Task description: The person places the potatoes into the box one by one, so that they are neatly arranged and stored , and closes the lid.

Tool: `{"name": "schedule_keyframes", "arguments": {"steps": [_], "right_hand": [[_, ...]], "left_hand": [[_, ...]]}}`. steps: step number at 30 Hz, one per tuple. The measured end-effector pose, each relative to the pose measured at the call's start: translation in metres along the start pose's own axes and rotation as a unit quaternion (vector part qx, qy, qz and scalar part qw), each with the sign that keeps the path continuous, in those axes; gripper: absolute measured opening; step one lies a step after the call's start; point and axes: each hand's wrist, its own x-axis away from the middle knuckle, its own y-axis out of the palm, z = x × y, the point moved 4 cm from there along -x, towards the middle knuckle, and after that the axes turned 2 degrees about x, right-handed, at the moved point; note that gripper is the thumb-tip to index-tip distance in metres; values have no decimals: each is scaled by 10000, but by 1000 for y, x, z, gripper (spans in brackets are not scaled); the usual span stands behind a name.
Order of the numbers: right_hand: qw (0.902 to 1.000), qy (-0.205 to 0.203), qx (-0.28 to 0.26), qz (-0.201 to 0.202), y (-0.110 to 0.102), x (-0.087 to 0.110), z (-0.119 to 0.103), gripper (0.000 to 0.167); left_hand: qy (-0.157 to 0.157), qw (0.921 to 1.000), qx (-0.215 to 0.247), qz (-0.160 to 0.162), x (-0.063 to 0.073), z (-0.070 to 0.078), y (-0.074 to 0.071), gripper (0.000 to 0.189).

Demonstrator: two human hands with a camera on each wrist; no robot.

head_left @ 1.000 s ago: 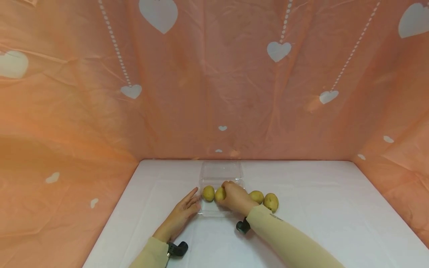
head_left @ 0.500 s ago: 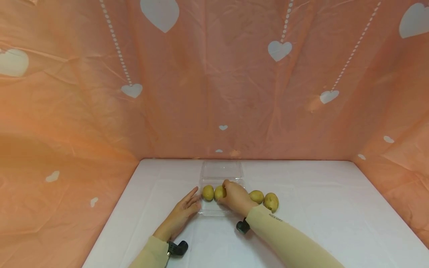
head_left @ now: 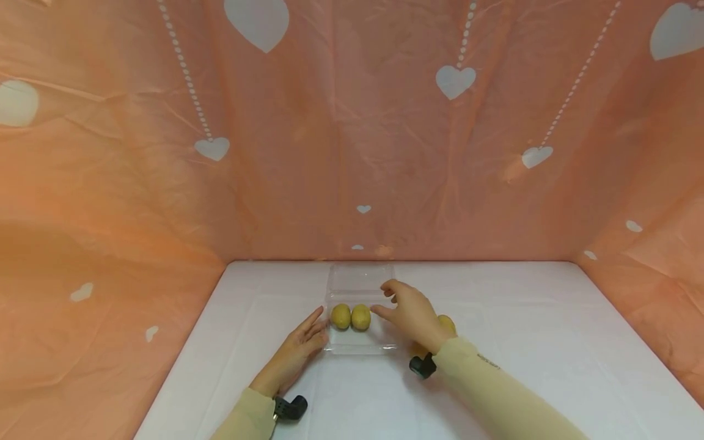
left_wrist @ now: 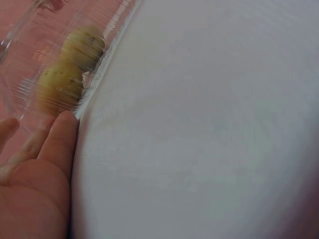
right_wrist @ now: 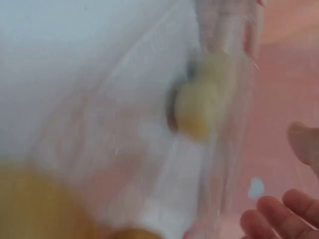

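Note:
Two potatoes, a left one (head_left: 340, 316) and a right one (head_left: 360, 318), sit side by side in a clear plastic clamshell box (head_left: 352, 349) with its lid (head_left: 360, 278) folded back. My left hand (head_left: 301, 349) touches the box's left side with extended fingers; the left wrist view shows those fingertips (left_wrist: 64, 122) at the clear wall. Above the box's right part, my right hand (head_left: 409, 311) holds nothing, thumb and fingers spread apart. A loose potato (head_left: 447, 324) shows behind that hand, and another is mostly hidden under the wrist.
The box stands on a white-covered table (head_left: 528, 342). An orange curtain (head_left: 407, 153) with white hearts hangs behind it and along both sides. Black wrist cameras, a left one (head_left: 291, 408) and a right one (head_left: 423, 365), are strapped at the sleeves.
My right hand has let go of the right potato in the box and moved up and to the right, its fingers opening. The left hand stays at the box's side.

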Motion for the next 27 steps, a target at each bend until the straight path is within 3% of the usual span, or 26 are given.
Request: {"name": "schedule_keyframes", "arguments": {"steps": [5, 12, 18, 27], "right_hand": [[9992, 203, -100, 315, -26, 10, 23, 48], [9981, 585, -44, 170, -39, 25, 55, 59], [9973, 720, -130, -108, -34, 31, 73, 64], [9985, 385, -122, -368, -24, 29, 80, 59]], "left_hand": [[1, 10000, 44, 13, 1, 0, 0, 68], [4, 10000, 94, 9, 0, -1, 0, 69], [26, 9999, 102, -17, 0, -2, -1, 68], [35, 10000, 45, -20, 1, 0, 0, 67]]}}
